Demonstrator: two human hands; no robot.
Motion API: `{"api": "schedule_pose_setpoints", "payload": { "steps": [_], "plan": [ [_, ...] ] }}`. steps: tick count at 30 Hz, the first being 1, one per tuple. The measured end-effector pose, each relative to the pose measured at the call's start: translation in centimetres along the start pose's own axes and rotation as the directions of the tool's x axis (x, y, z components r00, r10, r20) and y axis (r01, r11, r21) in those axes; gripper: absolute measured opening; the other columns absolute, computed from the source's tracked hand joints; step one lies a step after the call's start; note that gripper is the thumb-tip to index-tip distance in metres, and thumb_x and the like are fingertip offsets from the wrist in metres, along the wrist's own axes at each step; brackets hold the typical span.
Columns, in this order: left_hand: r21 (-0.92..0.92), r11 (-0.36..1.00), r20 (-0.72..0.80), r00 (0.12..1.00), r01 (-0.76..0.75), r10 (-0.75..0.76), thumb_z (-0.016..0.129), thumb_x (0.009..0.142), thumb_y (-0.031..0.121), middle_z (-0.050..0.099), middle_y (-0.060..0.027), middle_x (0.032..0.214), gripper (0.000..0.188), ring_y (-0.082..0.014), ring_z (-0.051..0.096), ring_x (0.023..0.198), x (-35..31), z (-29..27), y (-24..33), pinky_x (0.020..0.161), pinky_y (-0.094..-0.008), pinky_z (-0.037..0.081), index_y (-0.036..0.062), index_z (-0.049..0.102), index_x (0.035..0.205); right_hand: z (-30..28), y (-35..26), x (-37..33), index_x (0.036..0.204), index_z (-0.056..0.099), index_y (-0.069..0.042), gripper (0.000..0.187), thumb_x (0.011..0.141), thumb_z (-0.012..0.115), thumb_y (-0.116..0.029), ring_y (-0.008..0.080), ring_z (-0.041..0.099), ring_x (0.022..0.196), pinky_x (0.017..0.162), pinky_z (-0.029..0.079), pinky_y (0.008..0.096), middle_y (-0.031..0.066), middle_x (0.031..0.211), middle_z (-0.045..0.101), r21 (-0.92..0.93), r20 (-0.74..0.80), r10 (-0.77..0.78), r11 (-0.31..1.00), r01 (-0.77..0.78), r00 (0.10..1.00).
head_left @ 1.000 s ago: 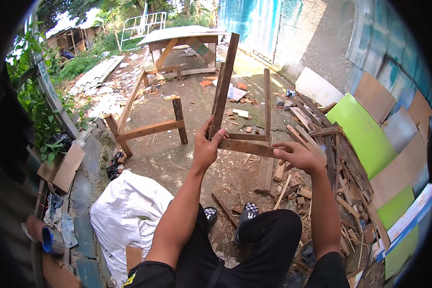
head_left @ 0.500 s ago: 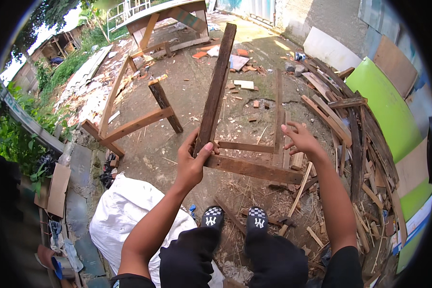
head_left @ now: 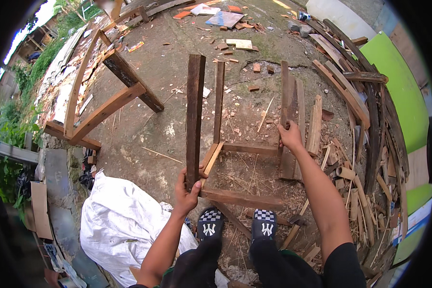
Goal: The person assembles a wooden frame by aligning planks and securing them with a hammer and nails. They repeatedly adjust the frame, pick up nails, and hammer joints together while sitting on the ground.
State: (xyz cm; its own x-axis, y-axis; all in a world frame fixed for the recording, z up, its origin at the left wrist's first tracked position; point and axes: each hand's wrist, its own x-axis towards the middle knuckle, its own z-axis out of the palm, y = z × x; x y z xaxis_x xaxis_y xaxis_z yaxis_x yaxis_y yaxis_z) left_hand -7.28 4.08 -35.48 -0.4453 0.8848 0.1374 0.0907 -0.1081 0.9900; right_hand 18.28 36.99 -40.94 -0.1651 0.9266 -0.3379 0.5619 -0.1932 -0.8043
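A wooden frame of dark posts and crosspieces stands in front of me. My left hand [head_left: 186, 196] is closed around the near left corner, where a thick dark post [head_left: 195, 115] meets the near crosspiece [head_left: 242, 198]. My right hand [head_left: 291, 136] grips the far right post [head_left: 284, 89] partway down, fingers wrapped round it. A thinner post [head_left: 219, 103] rises at the far left corner, and the far rail [head_left: 250, 149] joins it to the right side. A pale strip of wood [head_left: 213, 162] runs along the left side, next to my left hand.
Left of me lies a white sack [head_left: 125, 225]; beyond it stands another wooden frame [head_left: 105, 111]. A heap of planks [head_left: 369, 115] and offcuts lines the right, by a green panel [head_left: 396, 91]. A hammer [head_left: 298, 220] lies near my right foot. Tile and brick pieces litter the ground.
My right hand has gone from open in the air to gripping the far right post. The frame has turned, its near left post now more upright. My view has tipped downward.
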Motion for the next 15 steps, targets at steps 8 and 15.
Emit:
{"api": "schedule_pose_setpoints", "payload": {
  "steps": [8, 15],
  "plan": [
    [0.221, 0.975, -0.11, 0.994, 0.024, 0.0, 0.058, 0.108, 0.007, 0.062, -0.018, 0.137, 0.038, -0.0293, 0.064, 0.128, -3.2, -0.8, -10.3, 0.112, -0.0443, 0.047, 0.0023, 0.038, 0.14, 2.4, 0.4, -1.4, 0.127, 0.059, 0.001, 0.04, 0.101, 0.07, -0.028, 0.0407, 0.072, 0.107, 0.095, 0.054, 0.0491, 0.0244, 0.113, 0.074, -0.111, -0.168, -0.263, 0.963, 0.247, 0.95],
    [0.428, 0.9, -0.092, 0.986, -0.088, 0.14, 0.064, 0.105, 0.009, 0.05, -0.0245, 0.153, 0.048, -0.038, 0.048, 0.146, -2.2, 0.6, -16.1, 0.122, -0.0438, 0.035, 0.0033, 0.04, 0.147, 4.0, 2.3, 2.3, 0.163, 0.033, -0.008, 0.067, 0.106, 0.068, -0.018, 0.0187, 0.071, 0.093, 0.082, 0.059, 0.0335, 0.013, 0.122, 0.067, 0.258, -0.026, -0.184, 0.948, 0.185, 0.983]
  ]
}}
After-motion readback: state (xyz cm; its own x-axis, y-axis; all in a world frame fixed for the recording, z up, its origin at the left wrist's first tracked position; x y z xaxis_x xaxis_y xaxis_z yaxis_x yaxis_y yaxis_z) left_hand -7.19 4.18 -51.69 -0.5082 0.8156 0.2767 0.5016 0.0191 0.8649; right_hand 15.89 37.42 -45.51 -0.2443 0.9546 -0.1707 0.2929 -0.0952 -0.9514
